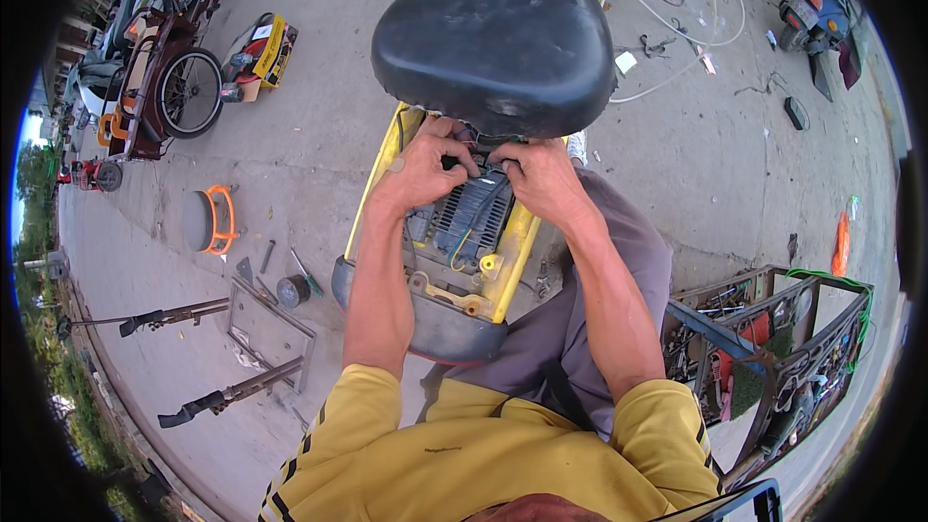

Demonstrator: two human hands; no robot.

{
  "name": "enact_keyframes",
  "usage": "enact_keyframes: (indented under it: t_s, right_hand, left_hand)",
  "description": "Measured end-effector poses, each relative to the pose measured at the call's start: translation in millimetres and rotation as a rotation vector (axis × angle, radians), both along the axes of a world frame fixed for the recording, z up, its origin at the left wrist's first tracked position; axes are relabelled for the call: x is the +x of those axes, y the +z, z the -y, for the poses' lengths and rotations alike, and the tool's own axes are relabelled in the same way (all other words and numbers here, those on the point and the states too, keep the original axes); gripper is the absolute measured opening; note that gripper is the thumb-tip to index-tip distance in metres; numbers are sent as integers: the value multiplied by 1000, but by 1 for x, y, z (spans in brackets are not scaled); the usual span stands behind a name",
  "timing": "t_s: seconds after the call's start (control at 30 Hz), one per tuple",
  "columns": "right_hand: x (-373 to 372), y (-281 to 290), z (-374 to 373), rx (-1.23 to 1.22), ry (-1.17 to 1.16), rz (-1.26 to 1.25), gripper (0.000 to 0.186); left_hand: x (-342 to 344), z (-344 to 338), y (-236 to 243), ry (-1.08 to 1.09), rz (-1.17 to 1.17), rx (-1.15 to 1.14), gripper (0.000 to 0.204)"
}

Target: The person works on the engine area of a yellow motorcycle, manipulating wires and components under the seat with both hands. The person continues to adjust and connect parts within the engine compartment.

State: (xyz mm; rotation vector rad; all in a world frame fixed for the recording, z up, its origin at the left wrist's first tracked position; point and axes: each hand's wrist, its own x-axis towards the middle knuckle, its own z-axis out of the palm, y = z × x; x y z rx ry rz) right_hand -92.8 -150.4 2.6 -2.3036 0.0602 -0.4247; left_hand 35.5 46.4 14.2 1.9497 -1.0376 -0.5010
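Both my hands reach under the raised black seat point(498, 43) into the open yellow body point(517, 271) of a scooter. My left hand point(427, 166) has its fingers bent and pressed together at thin wires point(471, 145). Opposite it, my right hand point(543, 179) pinches at the same dark wires with thumb and forefinger. The fingertips and the wire ends are partly hidden by the seat. Just below the hands lies a finned grey controller box point(471, 217), with blue and yellow wires across it.
To the left stand a round stool with an orange frame point(211, 219), a metal frame with handles point(271, 333) and loose tools point(307, 271). A rusty tool rack point(764, 358) stands at right. Farther off are a cargo tricycle point(159, 87), a yellow box point(275, 50) and a pale hose point(715, 39).
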Motion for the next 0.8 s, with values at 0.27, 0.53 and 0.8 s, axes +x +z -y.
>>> enact_keyframes:
  t_s: [0.27,0.53,0.8]
  right_hand:
    - [-4,8,3,-52,30,-36,24]
    - [-5,5,1,18,5,-45,20]
    - [-13,26,-3,52,-80,-78,15]
  left_hand:
    - [1,-1,-3,13,2,3,22]
    - [1,-1,-4,-3,27,13,20]
    - [2,-1,-5,-5,23,9,20]
